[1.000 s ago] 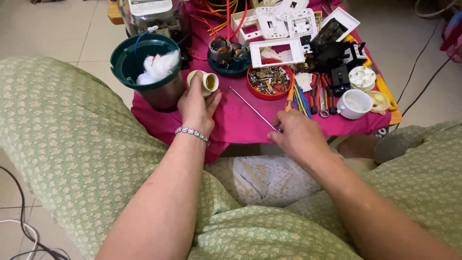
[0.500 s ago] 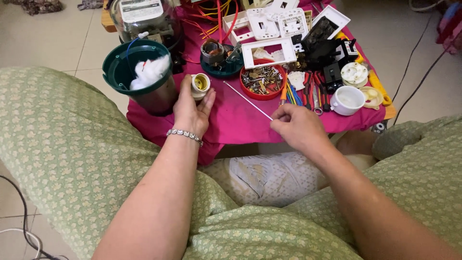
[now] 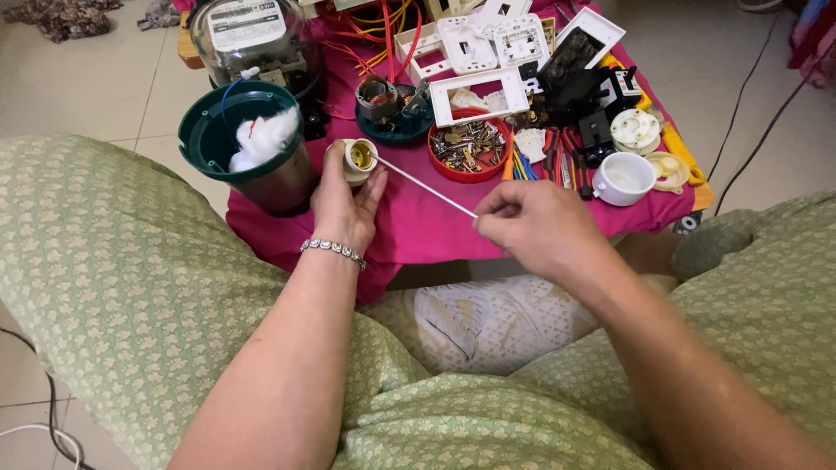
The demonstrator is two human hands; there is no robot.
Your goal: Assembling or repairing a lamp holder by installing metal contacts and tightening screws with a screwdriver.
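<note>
My left hand (image 3: 344, 204) grips a small white lamp socket (image 3: 358, 159) with a brass inside, its mouth turned up. My right hand (image 3: 531, 228) pinches the near end of a thin white stick (image 3: 424, 185). The stick's far tip rests at the socket's mouth. Both hands hover over the near edge of a low table covered in pink cloth (image 3: 409, 231). A silver bracelet (image 3: 333, 250) sits on my left wrist.
A dark green pot holding white cotton (image 3: 248, 144) stands left of the socket. A red dish of screws (image 3: 468, 145), white switch plates (image 3: 475, 48), pliers (image 3: 557, 157), a white cup (image 3: 625, 178) and an electric meter (image 3: 244, 35) crowd the table. My knees in green patterned cloth frame it.
My right hand has drawn back toward me, and the stick's tip now reaches the socket held by my left hand. The view has shifted slightly.
</note>
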